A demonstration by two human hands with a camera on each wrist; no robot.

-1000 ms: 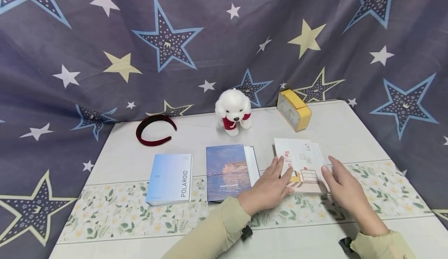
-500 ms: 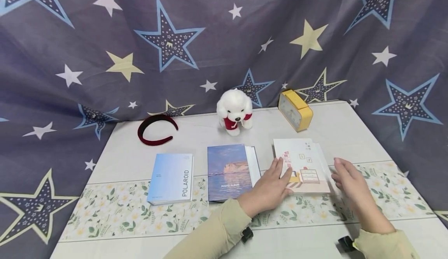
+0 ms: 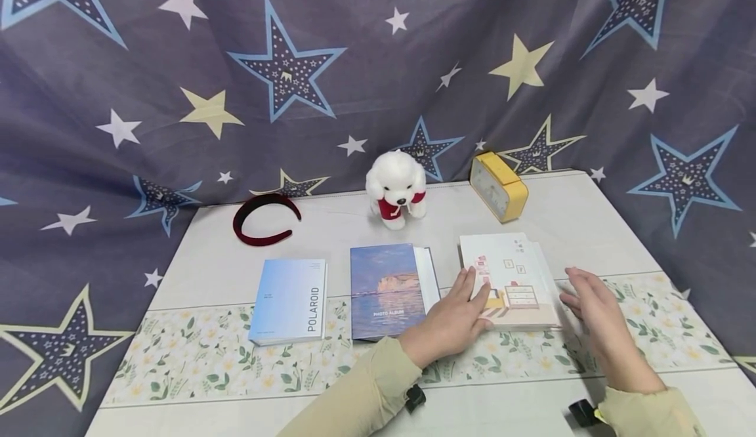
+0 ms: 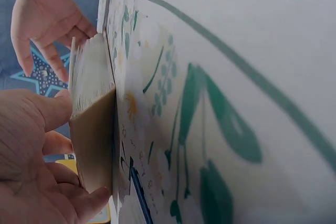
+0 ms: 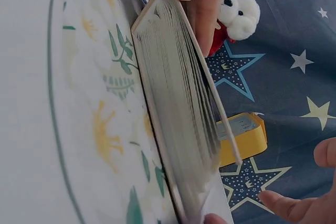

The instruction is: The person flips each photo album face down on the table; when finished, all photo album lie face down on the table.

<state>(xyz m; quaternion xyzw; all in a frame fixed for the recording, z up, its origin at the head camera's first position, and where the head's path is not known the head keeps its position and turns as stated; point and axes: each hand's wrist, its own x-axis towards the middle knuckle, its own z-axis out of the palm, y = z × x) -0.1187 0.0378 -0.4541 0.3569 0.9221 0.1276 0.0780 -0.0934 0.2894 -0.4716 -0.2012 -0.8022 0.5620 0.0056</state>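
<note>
Lying on table (image 3: 561, 227), lower right of frame: white book (image 3: 510, 273). Left hand (image 3: 451, 319) resting on book's left side, fingers spread. Right hand (image 3: 599, 315) relaxed, fingers loose, just beside book's right edge. Blue photo album (image 3: 386, 283) lower centre, toy dog (image 3: 394, 184) near centre, yellow clock (image 3: 512, 194) right.

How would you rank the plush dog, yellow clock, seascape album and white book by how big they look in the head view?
White book and seascape album: too alike to rank, partly covered
Plush dog
Yellow clock
</note>
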